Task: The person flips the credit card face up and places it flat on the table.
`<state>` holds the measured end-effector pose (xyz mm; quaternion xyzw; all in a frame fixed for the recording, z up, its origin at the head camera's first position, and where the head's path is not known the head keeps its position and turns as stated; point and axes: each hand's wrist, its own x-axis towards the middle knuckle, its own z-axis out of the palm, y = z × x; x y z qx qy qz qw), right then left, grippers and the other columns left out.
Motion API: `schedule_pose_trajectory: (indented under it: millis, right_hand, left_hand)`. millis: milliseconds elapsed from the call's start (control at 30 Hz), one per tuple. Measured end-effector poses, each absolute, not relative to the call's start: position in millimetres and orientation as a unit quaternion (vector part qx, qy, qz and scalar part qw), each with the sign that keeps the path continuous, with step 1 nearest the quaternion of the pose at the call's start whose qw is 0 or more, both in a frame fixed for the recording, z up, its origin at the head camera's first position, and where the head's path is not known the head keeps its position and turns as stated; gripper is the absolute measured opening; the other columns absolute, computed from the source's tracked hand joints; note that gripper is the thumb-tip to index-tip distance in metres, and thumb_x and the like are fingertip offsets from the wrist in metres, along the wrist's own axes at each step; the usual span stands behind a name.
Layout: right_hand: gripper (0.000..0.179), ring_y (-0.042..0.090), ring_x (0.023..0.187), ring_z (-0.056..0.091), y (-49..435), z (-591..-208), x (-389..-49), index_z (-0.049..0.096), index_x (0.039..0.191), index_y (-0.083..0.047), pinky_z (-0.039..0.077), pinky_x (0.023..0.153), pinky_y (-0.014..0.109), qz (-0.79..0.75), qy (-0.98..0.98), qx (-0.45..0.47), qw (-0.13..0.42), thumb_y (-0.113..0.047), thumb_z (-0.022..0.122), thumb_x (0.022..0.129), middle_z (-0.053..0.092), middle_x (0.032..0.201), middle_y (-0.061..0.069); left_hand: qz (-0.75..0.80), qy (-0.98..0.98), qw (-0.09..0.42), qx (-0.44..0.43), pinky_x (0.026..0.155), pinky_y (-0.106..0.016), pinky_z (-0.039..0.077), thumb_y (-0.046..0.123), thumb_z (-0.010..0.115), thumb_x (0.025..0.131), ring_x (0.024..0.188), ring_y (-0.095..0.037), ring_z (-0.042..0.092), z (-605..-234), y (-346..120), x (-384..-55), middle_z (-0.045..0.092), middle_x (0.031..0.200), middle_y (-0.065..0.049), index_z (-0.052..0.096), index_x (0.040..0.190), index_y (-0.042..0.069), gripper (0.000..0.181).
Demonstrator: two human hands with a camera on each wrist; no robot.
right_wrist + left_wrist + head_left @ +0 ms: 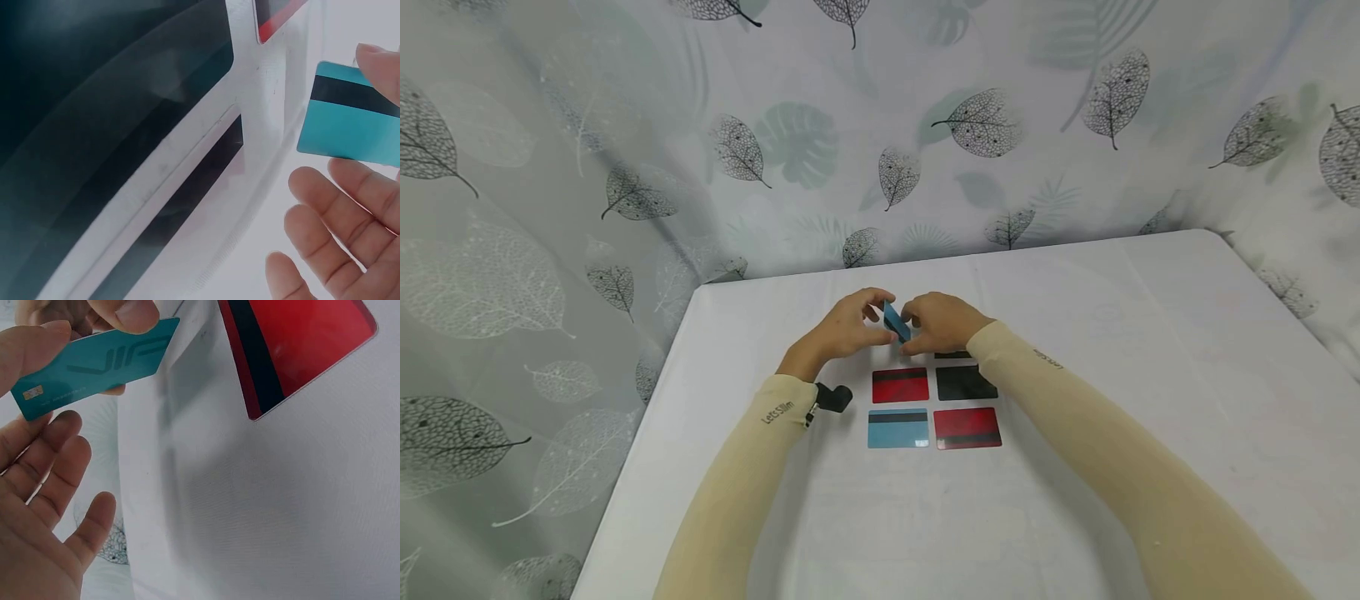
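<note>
Between my two hands, raised and tilted over the far part of the table, is a teal plastic card [893,320]. Its face in the left wrist view carries "VIP" lettering and a small chip; the side in the right wrist view has a dark magnetic stripe. My left hand [844,327] pinches one end with thumb and fingertips, the other fingers spread. At the opposite end my right hand [946,322] pinches it too. Nearest below lie a red card [900,386] and a black card [966,383]. A pale card with a dark stripe [169,215] is mostly hidden by my right hand in the head view.
Closer to me, a blue striped card [898,429] and another red card [967,429] lie side by side on the white tabletop [880,525]. Leaf-patterned curtains [895,125] hang behind and beside the table. A black wrist device [833,398] sits at my left cuff.
</note>
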<state>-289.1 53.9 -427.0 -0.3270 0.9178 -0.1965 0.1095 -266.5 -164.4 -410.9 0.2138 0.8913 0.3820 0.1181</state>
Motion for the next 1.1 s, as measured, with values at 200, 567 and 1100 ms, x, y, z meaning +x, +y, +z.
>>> schedule_pose_trajectory:
  millis: [200,567,1100]
  right_hand:
    - [0.055,0.025,0.104,0.068,54.8,-425.8,-287.5,0.072,0.123,-0.005,0.056,0.093,0.045,-0.219,0.914,-0.324,0.107,-0.041,0.084,0.085,0.075,0.108,0.009]
    - [0.062,0.026,0.104,0.067,56.5,-425.9,-288.5,0.071,0.125,-0.007,0.057,0.092,0.046,-0.256,0.914,-0.292,0.119,-0.054,0.082,0.085,0.073,0.111,0.010]
    - [0.051,0.025,0.101,0.066,59.5,-427.1,-287.3,0.072,0.120,-0.007,0.056,0.089,0.045,-0.271,0.905,-0.308,0.113,-0.042,0.085,0.085,0.072,0.106,0.009]
  left_hand:
    - [0.380,0.893,0.116,0.211,0.094,-0.045,0.050,0.022,0.081,0.089,0.116,-0.027,0.057,-411.2,-163.6,-266.1,0.064,0.125,-0.010,0.054,0.148,0.011,0.066]
    - [0.396,0.887,0.142,0.189,0.103,-0.048,0.048,0.023,0.085,0.083,0.123,-0.027,0.056,-414.7,-167.6,-265.6,0.061,0.134,-0.007,0.049,0.150,0.008,0.077]
    - [0.406,0.879,0.131,0.213,0.101,-0.050,0.048,0.020,0.080,0.090,0.121,-0.029,0.057,-412.3,-164.8,-264.7,0.063,0.132,-0.007,0.056,0.142,0.008,0.058]
